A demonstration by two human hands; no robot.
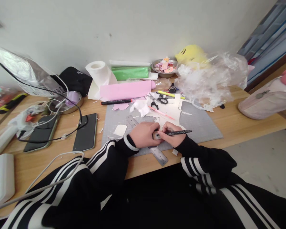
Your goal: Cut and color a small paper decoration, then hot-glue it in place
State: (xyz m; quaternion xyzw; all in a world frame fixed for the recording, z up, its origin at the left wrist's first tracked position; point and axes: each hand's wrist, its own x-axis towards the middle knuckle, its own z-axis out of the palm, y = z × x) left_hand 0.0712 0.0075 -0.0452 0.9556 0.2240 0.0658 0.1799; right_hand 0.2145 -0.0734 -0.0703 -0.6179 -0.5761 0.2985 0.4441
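My left hand (143, 134), a pale bangle at its wrist, is closed with fingers curled round a small whitish piece (157, 136) bearing dark marks; its exact kind cannot be made out. Close against it, my right hand (173, 136) has a black pen (181, 132) in its grip, and its thumb touches the small piece. A metal ruler (158, 155) passes slantwise beneath my left hand over the grey cutting mat (200, 127). Beyond the hands lie cut white paper (173, 111), a pink-and-white pen (160, 112) and black-handled scissors (162, 100).
Behind the mat are folded pink sheets (126, 90), a paper roll (96, 73), a bowl of small pink pieces (165, 67) and crumpled clear plastic (207, 81). Two phones (85, 132), cables and a hot glue gun (21, 124) occupy the left; a pink bag (264, 98) stands right.
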